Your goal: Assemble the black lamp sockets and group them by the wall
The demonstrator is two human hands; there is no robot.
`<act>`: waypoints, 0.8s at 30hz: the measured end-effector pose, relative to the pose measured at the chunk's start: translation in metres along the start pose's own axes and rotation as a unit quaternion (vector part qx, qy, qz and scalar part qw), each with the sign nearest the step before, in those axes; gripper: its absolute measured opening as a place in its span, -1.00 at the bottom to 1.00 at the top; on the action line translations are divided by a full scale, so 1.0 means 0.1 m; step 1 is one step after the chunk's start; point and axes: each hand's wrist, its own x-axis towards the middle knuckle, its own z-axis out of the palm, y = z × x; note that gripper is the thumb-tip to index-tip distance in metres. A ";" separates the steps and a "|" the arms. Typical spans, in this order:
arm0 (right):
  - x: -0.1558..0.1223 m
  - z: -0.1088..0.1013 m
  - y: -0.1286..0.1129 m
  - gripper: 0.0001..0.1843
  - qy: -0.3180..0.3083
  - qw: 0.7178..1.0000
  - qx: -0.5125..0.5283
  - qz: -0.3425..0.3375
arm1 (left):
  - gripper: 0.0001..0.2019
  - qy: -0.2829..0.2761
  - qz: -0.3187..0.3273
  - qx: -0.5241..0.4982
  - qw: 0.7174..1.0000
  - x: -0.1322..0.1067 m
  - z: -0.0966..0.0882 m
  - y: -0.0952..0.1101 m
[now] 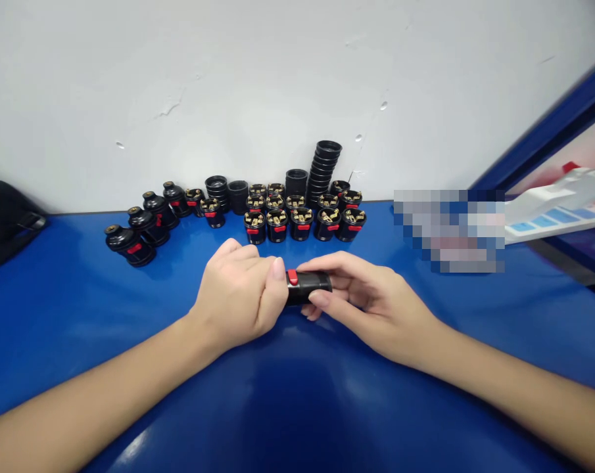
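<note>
Both my hands meet over the middle of the blue table [297, 394], gripping one black lamp socket with a red switch [304, 286]. My left hand [240, 295] is curled in a fist round the socket's left end, which is hidden. My right hand [363, 299] pinches its right part between thumb and fingers. The socket lies sideways, just above the tabletop.
Along the white wall stand rows of black socket bodies with brass contacts [302, 220], a tilted stack of black rings [323, 164], and assembled sockets in a diagonal line [144, 226]. A black bag [6, 220] sits far left. White and blue items [553, 203] lie at right.
</note>
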 end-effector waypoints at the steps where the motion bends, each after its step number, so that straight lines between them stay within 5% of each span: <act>1: 0.00 0.00 0.00 -0.73 0.005 1.000 -0.010 -0.017 | -0.48 -0.008 -0.012 0.001 1.000 0.00 0.00 0.00; 6: 0.02 -0.02 -0.04 -0.72 0.046 0.973 -0.160 -0.161 | -0.41 -0.058 -0.098 -0.020 0.993 0.01 -0.02 0.01; 10: 0.02 -0.02 -0.08 -0.67 0.044 0.958 -0.182 -0.217 | -0.41 -0.060 -0.106 -0.020 0.992 0.01 -0.02 0.03; 14: 0.01 0.02 -0.08 -0.77 0.046 0.983 -0.091 -0.156 | -0.42 -0.048 -0.077 -0.022 0.996 0.02 -0.01 0.05; 17: 0.01 0.05 -0.05 -0.61 0.060 0.996 0.031 -0.057 | -0.43 -0.035 -0.058 -0.018 0.998 0.03 0.00 0.06; 20: 0.02 0.06 -0.02 -0.70 0.001 0.998 0.050 0.030 | -0.44 -0.030 -0.057 -0.024 0.998 0.02 0.00 0.06; 24: 0.01 0.05 -0.01 -0.70 0.011 0.999 0.020 -0.032 | -0.43 -0.035 -0.102 -0.044 0.993 0.03 0.01 0.04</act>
